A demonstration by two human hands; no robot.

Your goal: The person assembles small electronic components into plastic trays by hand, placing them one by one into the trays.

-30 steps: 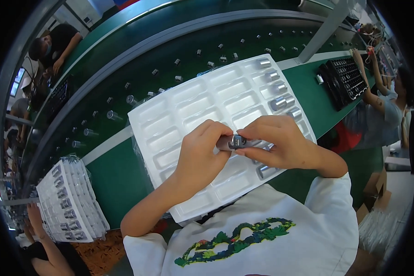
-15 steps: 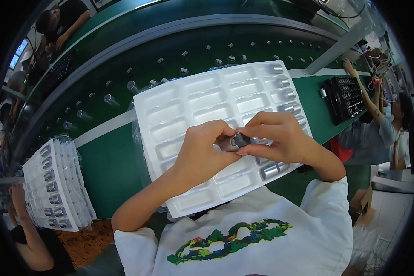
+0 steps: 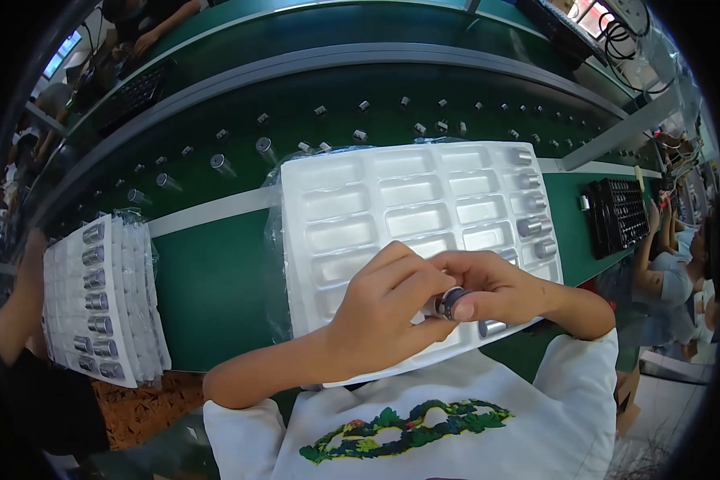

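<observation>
In front of me lies a white molded tray with rows of oblong pockets. Silver cylinders fill pockets along its right side, while many pockets further left hold nothing. Above the near part of the tray, my left hand and my right hand meet around a small silver cylinder with a dark end. Fingers of both hands grip it, and the left fingers hide much of its body. Another cylinder sits in the tray just below my right hand.
Stacked white trays in clear plastic stand at the left, cylinders in the top one. Beyond my tray, a green belt carries small metal parts and a few larger cylinders. A black crate is at right, near other people.
The view has shifted, so the tray and belt appear lower and further right. My left fingers now cover more of the cylinder, and its dark end is turned more to the right.
</observation>
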